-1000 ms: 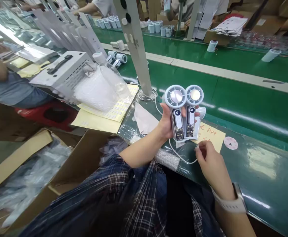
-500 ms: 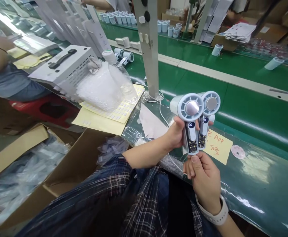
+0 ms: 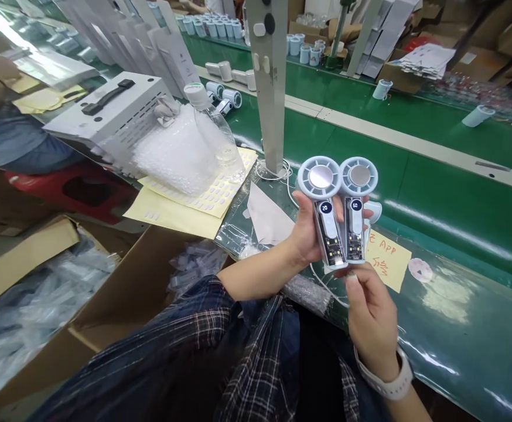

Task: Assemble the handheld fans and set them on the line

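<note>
My left hand (image 3: 307,228) is closed around two light-blue handheld fans held side by side, heads up. The left fan (image 3: 331,234) has a lit display reading 20, and the right fan (image 3: 355,228) reads 60. Both have round ribbed heads with a silver disc, and dark circuit boards show in their handles. At the fans' lower ends my right hand (image 3: 370,310), with a white watch strap at the wrist, is closed, thumb against fingers. A white cable (image 3: 321,284) runs into it; the cable's end is hidden. Behind the fans shows part of another light-blue piece (image 3: 374,211).
A yellow note (image 3: 390,258) with red writing lies right of the fans. A metal post (image 3: 270,105) rises beyond my left hand. Left stand a plastic bottle (image 3: 214,132), sticker sheets (image 3: 177,217) and a grey box (image 3: 106,111). An open carton (image 3: 115,293) sits below; another person (image 3: 14,129) works far left.
The fans have turned to face me more squarely and shifted slightly left, the two heads now side by side. My right hand stays near their bases, a little further right.
</note>
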A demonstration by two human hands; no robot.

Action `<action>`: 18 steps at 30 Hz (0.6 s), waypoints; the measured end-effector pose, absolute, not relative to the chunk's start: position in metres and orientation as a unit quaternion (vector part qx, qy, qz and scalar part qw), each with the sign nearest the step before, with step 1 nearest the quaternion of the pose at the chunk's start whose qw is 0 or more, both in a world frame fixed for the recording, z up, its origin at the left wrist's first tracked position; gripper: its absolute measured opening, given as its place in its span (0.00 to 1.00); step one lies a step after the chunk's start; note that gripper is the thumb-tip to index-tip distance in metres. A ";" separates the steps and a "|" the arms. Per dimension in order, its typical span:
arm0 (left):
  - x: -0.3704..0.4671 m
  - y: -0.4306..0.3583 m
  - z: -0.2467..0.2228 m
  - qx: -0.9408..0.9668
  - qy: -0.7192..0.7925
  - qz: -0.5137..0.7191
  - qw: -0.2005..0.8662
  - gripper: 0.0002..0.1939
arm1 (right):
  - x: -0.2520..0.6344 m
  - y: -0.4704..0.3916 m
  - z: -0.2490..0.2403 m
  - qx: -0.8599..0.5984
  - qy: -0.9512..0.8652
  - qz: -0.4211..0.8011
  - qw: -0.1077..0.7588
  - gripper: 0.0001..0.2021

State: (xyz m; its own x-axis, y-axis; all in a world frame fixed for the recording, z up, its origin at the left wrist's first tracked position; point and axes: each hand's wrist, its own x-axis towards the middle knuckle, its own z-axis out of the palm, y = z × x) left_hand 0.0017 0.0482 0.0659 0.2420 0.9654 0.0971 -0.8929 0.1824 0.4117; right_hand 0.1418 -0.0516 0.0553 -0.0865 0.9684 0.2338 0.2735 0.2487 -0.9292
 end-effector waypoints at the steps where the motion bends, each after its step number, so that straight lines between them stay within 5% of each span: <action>1: 0.002 0.048 0.066 0.202 0.098 0.603 0.766 0.42 | 0.141 -0.052 0.055 -0.499 -0.614 0.380 0.478 0.13; 10: 0.015 0.042 0.050 0.314 0.115 0.629 0.701 0.46 | 0.123 -0.064 0.043 -0.458 -0.404 0.558 0.562 0.16; 18: 0.014 0.043 0.047 0.326 0.108 0.614 0.710 0.46 | 0.147 -0.054 0.040 -0.510 -0.538 0.468 0.482 0.15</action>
State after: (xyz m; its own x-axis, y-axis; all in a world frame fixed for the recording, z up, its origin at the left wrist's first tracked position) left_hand 0.0140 0.0428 0.0468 0.2220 0.9430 0.2478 -0.8024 0.0324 0.5958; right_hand 0.1469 -0.0539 0.0396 -0.0170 0.9990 0.0413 0.0977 0.0428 -0.9943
